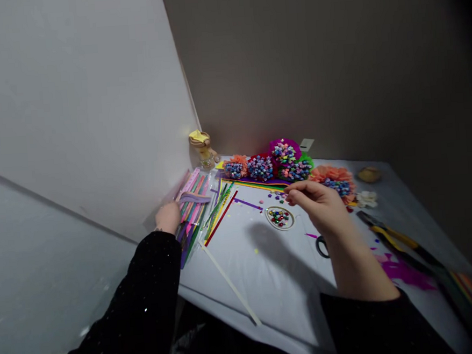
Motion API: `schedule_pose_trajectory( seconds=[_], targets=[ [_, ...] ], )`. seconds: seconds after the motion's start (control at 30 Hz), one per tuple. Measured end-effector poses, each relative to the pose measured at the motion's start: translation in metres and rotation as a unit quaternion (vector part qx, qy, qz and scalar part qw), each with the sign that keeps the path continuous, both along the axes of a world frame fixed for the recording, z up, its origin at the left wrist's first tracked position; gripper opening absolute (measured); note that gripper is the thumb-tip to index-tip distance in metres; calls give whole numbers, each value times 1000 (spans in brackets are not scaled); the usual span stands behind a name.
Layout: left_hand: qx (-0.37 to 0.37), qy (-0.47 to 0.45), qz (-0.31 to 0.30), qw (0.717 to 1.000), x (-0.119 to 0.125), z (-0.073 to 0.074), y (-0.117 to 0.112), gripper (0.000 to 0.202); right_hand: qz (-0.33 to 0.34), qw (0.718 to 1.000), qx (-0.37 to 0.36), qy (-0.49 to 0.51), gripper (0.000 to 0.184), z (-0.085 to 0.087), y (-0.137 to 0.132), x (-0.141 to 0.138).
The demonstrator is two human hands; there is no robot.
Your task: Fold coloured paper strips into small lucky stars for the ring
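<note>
My left hand [167,217] rests at the near end of a clear bag of coloured paper strips [194,217], and a purple paper strip [195,198] runs out from it, seemingly pinched in my fingers. My right hand [314,206] hangs over the table, its fingertips pinched together just above several tiny paper stars [277,197]. Anything between those fingertips is hidden. Below that hand lies a round dish of coloured beads [280,217]. A long pale strip [229,282] lies on the grey table cover [242,271].
Paper flowers filled with paper stars [284,160] crowd the back of the table, below a jar with a yellow-topped lid [202,147]. Black scissors [322,246], yellow-handled pliers [396,238] and magenta scraps lie to the right. White walls rise left and behind.
</note>
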State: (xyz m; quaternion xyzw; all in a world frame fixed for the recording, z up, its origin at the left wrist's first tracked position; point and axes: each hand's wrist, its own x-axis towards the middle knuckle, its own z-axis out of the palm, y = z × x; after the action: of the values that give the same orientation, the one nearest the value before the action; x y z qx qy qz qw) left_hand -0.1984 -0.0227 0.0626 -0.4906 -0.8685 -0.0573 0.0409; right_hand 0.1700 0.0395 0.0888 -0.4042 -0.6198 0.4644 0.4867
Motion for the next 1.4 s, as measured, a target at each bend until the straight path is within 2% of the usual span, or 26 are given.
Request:
schedule_pose_trajectory(
  seconds=[0.03,0.1,0.23,0.3,0.4,0.53,0.63,0.7,0.73,0.8,0.83,0.87,0.93,0.97,1.03,1.1,1.17,1.27,1.3,1.37,1.4],
  targets=[
    [6,-2,-10,1000,-1,1,0,31,4,1000,-2,-3,17,0,1,0],
    [36,2,-32,999,-2,12,4,33,13,1000,-7,-7,17,-1,1,-1],
    [132,39,-43,990,-7,51,27,44,3,1000,-11,-7,17,-3,2,-3],
    [161,53,-41,985,-11,65,38,47,-5,1000,-8,-9,17,-4,3,-2],
    [179,73,-36,981,-15,70,43,48,-6,1000,5,-8,15,-6,5,2],
    [135,85,-44,986,-13,53,19,45,-11,1000,9,-3,14,-9,8,6],
    [81,91,-64,991,0,36,-17,39,-11,1000,8,-3,15,-10,9,5],
    [24,107,-117,987,18,24,-45,30,-8,1000,7,-2,15,-11,10,4],
    [-13,78,-179,981,30,18,-58,26,-7,1000,6,-1,15,-11,10,4],
    [-107,-37,-358,927,54,2,-80,20,-7,1000,7,2,15,-10,10,3],
    [-132,-78,-412,898,66,-7,-89,18,-7,1000,9,4,14,-10,9,3],
    [-141,-96,-442,880,76,-15,-96,23,-7,1000,11,6,14,-10,9,2],
    [-144,-98,-462,870,90,-29,-103,29,-5,1000,12,3,14,-10,7,2],
    [-149,-93,-466,867,94,-34,-104,24,-4,1000,11,0,15,-9,6,1],
    [-157,-78,-480,859,96,-38,-104,15,-1,1000,9,-8,15,-7,3,2],
    [-163,-73,-498,848,97,-36,-103,8,-1,1000,8,-10,16,-3,0,2],
    [-158,-96,-487,853,101,-29,-101,5,-1,1000,8,-5,16,0,-3,2],
    [-86,-218,-376,896,116,-15,-91,14,10,1000,1,9,16,0,-4,-2],
    [-43,-293,-335,894,123,-11,-84,15,17,1000,-3,15,17,-1,-4,-4],
    [19,-443,-262,857,139,-4,-63,13,33,999,-19,31,18,-8,-4,-8],
    [49,-489,-234,839,146,-2,-51,13,43,998,-35,41,19,-12,-5,-11]
  ],
)
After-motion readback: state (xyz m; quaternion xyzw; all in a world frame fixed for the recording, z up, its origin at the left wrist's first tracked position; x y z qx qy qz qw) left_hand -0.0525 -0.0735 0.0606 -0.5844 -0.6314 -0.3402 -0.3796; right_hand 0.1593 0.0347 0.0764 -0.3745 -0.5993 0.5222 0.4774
